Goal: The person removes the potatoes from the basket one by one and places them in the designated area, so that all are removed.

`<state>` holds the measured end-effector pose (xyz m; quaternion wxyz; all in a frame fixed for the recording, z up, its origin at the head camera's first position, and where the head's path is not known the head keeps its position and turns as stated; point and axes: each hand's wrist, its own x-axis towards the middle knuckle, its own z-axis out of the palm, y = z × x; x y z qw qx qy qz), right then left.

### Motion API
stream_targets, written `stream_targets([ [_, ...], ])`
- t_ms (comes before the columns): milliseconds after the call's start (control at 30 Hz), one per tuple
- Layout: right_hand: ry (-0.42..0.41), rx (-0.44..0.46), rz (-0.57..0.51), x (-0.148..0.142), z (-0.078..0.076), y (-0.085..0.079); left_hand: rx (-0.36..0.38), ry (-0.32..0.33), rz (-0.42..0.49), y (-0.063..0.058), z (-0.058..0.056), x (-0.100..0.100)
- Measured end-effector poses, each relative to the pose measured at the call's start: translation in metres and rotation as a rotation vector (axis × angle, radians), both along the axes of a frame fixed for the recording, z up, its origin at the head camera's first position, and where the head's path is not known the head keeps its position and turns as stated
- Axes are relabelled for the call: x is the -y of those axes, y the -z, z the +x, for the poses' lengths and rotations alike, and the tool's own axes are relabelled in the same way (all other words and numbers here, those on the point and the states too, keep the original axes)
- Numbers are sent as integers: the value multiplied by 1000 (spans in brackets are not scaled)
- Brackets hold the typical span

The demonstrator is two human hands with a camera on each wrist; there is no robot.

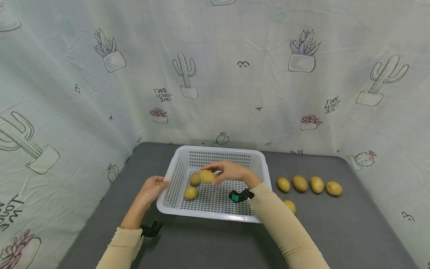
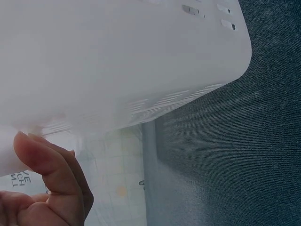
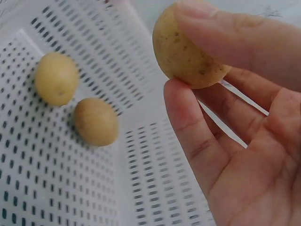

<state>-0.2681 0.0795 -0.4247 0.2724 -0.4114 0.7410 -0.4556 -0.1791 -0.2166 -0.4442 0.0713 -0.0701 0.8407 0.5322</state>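
A white perforated plastic basket rests on the dark table, two potatoes lying on its floor toward the left: one nearer the front, one behind it. My right hand pinches another potato between thumb and fingers above the basket; the right wrist view shows this held potato and both potatoes below. At the basket's left rim, my left hand grips the edge with thumb and fingers. In the left wrist view its curled fingers meet the white basket wall.
Right of the basket, several potatoes form a row on the grey table. One more potato lies nearer, partly hidden behind my right sleeve. A curtain printed with cacti hangs behind and beside the table.
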Motion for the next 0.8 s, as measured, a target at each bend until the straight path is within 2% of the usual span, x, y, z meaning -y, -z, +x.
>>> stream_targets([
  [300, 109, -2, -141, -18, 12, -20, -12, -4, -7, 0, -3, -2],
  [533, 174, 15, -227, -35, 22, -26, -2, -2, -2, 0, -3, -1],
  [800, 266, 30, -271, -61, 32, -33, 14, 2, -1, -1, 0, 0],
])
